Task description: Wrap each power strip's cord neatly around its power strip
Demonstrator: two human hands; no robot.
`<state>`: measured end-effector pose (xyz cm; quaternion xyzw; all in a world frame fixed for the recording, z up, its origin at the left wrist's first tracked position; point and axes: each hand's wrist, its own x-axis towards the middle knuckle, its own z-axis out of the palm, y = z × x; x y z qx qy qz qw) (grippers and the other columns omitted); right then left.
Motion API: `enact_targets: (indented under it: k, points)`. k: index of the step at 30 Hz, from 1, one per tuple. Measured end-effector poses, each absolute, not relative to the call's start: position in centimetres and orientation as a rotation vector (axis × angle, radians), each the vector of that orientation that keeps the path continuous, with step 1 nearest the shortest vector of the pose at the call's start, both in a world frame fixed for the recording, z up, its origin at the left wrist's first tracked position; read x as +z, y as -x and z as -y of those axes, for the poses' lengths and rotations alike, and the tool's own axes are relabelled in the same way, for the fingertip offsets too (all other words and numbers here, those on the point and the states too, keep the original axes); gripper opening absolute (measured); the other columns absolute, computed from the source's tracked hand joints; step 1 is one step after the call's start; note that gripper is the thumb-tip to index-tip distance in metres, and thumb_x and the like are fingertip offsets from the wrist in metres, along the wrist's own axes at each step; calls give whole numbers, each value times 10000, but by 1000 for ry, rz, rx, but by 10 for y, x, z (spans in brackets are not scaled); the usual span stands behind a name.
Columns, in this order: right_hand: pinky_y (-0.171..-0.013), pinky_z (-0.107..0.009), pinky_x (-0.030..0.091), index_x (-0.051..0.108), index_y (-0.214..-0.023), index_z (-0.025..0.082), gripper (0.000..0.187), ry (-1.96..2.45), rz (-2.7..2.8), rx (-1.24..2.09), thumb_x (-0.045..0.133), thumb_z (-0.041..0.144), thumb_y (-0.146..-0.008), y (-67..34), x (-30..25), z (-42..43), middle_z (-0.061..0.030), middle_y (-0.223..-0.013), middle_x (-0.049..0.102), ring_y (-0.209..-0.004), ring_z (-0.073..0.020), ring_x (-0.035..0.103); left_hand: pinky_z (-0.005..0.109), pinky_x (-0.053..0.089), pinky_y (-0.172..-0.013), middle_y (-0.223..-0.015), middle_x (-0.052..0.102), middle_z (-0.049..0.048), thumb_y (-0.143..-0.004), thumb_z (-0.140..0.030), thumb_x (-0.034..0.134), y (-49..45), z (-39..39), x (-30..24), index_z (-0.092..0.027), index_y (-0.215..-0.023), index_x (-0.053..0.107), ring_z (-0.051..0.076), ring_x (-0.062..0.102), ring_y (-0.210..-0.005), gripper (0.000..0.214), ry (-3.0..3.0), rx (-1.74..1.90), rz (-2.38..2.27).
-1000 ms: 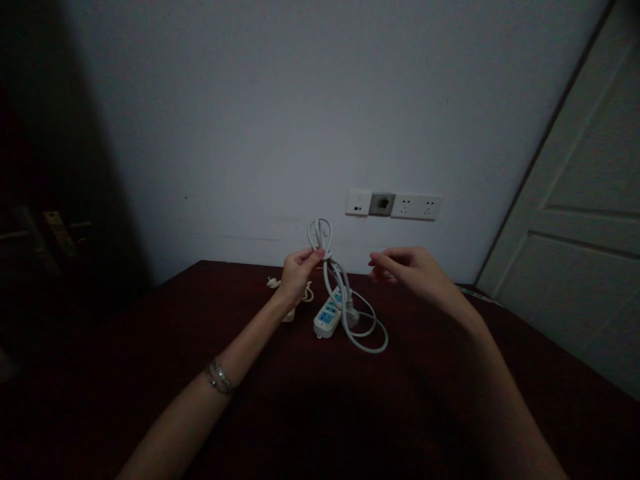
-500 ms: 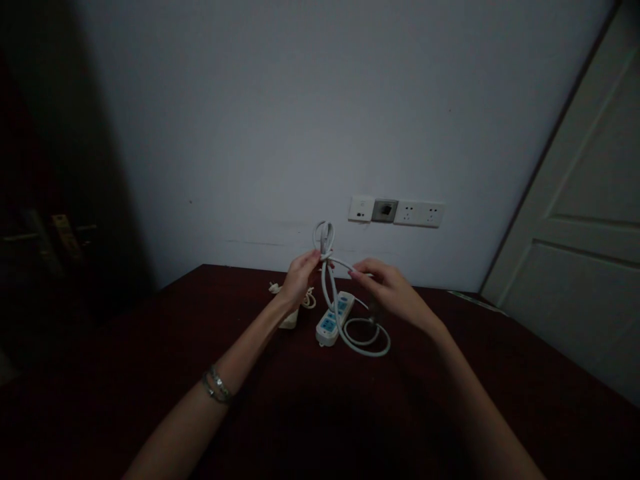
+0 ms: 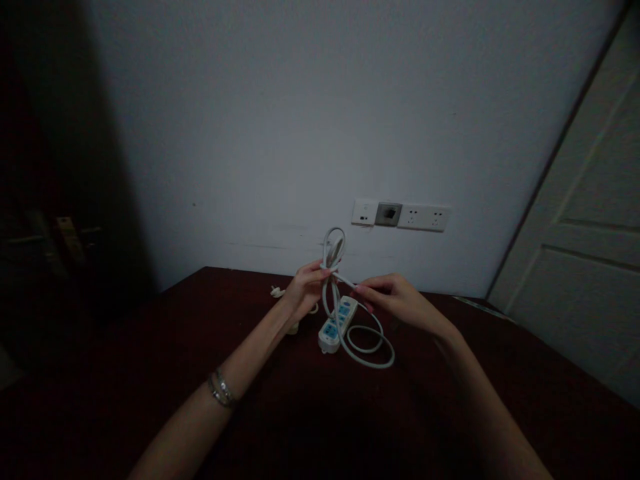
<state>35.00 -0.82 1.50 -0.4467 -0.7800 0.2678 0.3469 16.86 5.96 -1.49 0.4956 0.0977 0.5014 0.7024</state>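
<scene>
A white power strip (image 3: 339, 325) with blue sockets lies on the dark red table (image 3: 150, 373). Its white cable (image 3: 367, 359) coils on the table and rises in a bundle of loops. My left hand (image 3: 306, 290) is closed on that bundle, with a loop sticking up above the fingers. My right hand (image 3: 391, 300) pinches a strand of the same cable just right of the left hand. A bracelet sits on my left wrist.
A small white object (image 3: 276, 291) with a thin cord lies behind my left hand. Wall sockets (image 3: 401, 215) are on the wall behind. A white door (image 3: 580, 267) stands at the right, and a dark door with a handle (image 3: 60, 240) at the left.
My right hand moved left from free air to the cable and took hold of a strand. The left hand kept its grip on the bundle.
</scene>
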Motion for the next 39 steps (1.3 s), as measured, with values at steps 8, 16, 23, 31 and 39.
enact_targets:
  k: [8, 16, 23, 31, 39]
  points:
    - [-432, -207, 306, 611, -637, 150, 348, 1179, 1950, 766, 565, 466, -775, -353, 10, 1, 11, -546, 517, -468, -81, 401, 238, 445, -688, -745, 606, 13, -575, -151, 714, -177, -51, -22, -155, -912, 603, 112, 568, -676, 355, -1020, 995, -104]
    - [-451, -217, 299, 577, -614, 160, 336, 1135, 2021, 746, 528, 424, -815, -354, 0, -7, 14, -545, 493, -480, -86, 392, 226, 424, -598, -731, 610, -2, -564, -128, 759, -177, -42, -14, -160, -945, 615, 102, 571, -625, 409, -1236, 1039, -215]
    - [-446, -228, 281, 563, -589, 164, 333, 1171, 1989, 730, 533, 412, -808, -350, 3, -4, 24, -504, 462, -449, -85, 363, 248, 428, -634, -704, 611, 7, -574, -128, 733, -177, -42, -14, -147, -934, 660, 113, 568, -631, 368, -1216, 1011, -274]
    - [-445, -217, 259, 574, -589, 142, 384, 1151, 2009, 702, 520, 444, -819, -353, -3, -9, 21, -509, 447, -468, -77, 360, 237, 390, -616, -666, 587, -5, -550, -86, 669, -175, -46, -13, -154, -1080, 646, 98, 519, -595, 534, -1181, 999, -248]
    - [-502, -231, 325, 647, -620, 129, 380, 1067, 1858, 690, 579, 475, -760, -358, 0, -10, 12, -521, 479, -505, -91, 407, 252, 408, -659, -684, 582, -9, -636, -151, 703, -177, -44, -13, -158, -1187, 578, 99, 529, -621, 565, -1247, 1085, -194]
